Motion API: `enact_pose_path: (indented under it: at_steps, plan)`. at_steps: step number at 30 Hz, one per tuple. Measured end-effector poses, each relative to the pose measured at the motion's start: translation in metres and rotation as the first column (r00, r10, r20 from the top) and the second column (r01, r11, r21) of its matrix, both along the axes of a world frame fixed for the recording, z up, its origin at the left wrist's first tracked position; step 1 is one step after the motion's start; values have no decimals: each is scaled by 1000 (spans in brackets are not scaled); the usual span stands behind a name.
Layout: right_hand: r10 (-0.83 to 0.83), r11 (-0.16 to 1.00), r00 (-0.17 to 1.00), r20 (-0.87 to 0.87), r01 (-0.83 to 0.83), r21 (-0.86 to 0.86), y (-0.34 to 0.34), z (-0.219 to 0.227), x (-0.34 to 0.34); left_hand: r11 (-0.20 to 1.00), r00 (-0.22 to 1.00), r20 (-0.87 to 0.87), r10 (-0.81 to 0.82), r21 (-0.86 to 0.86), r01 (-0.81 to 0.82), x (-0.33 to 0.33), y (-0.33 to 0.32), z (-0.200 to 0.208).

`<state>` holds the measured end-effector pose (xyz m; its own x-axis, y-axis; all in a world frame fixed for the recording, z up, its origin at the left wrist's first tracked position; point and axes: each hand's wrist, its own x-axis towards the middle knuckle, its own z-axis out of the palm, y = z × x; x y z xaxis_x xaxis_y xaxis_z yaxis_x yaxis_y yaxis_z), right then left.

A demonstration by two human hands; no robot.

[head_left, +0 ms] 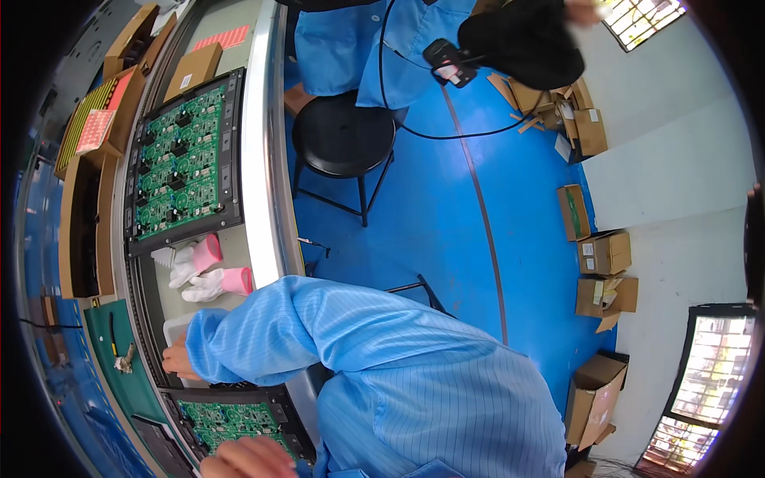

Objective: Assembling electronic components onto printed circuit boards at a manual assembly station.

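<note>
My right hand (182,360), reached out from a blue striped sleeve, has its fingers curled downward at a white plastic tray (174,328) on the line. Whatever lies under those fingertips is hidden. Close to the lower edge, my left hand (249,457) hovers over a green circuit board panel (231,418) in a black frame; it is blurred and partly cut off. Beyond the tray lie white gloves with pink cuffs (209,280). Farther along sits a second black frame (233,151) of green circuit boards.
Cardboard boxes (84,231) line the conveyor's far side, near a green mat (119,374). A black stool (344,135) stands on the blue floor. Another person in a blue coat (339,48) is at the top. More cartons (610,253) stand along the wall.
</note>
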<state>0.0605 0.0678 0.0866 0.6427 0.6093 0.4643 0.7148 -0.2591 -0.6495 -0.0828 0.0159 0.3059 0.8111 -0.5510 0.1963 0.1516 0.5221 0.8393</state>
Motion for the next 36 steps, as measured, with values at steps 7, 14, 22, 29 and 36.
enact_pose_path:
  at_steps: [7,14,22,29,36]
  plan:
    - [75,990,997,-29,-71,125,-6,15,0,928,966,-2,-258,277,249,3,-8,-32]
    - [96,981,994,-59,-84,177,2,-4,-3,940,986,-158,-59,323,108,-28,-29,-55]
    - [165,973,986,-5,-162,166,1,-1,-1,731,973,-178,144,682,17,-72,-26,-171]
    - [154,971,987,40,-159,179,-7,6,-8,345,961,-67,267,938,-30,-116,-29,-265]
    - [111,970,991,79,-125,207,-21,12,-18,301,949,-42,314,952,-58,-117,-31,-287]
